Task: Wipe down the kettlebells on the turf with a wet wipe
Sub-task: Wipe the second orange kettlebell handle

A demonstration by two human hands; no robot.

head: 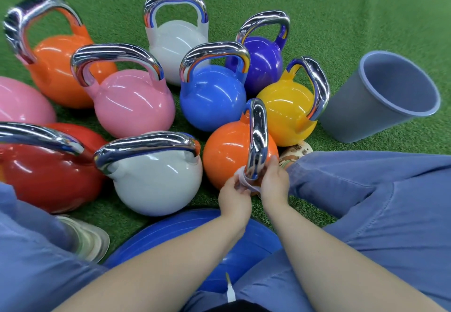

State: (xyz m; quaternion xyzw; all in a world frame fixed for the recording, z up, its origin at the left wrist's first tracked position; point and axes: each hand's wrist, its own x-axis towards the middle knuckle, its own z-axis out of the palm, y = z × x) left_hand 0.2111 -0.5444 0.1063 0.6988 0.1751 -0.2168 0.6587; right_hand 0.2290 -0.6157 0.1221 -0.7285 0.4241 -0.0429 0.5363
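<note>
- Both hands work the near orange kettlebell (227, 150), which sits on the green turf (317, 6) beside the yellow one (285, 109).
- Left hand (233, 195) and right hand (273, 184) pinch a wet wipe (244, 181) wrapped round its chrome handle (257, 138).
- Grey bin (380, 99) stands off right.

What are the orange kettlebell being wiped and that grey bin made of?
Orange kettlebell: probably metal under glossy paint, given its sharp highlights; its handle looks like mirror-polished chrome. Grey bin: seemingly matte plastic, with dull, even walls and a moulded rim.

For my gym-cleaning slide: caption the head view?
Both hands work a wet wipe around the near orange kettlebell handle on turf.
</note>
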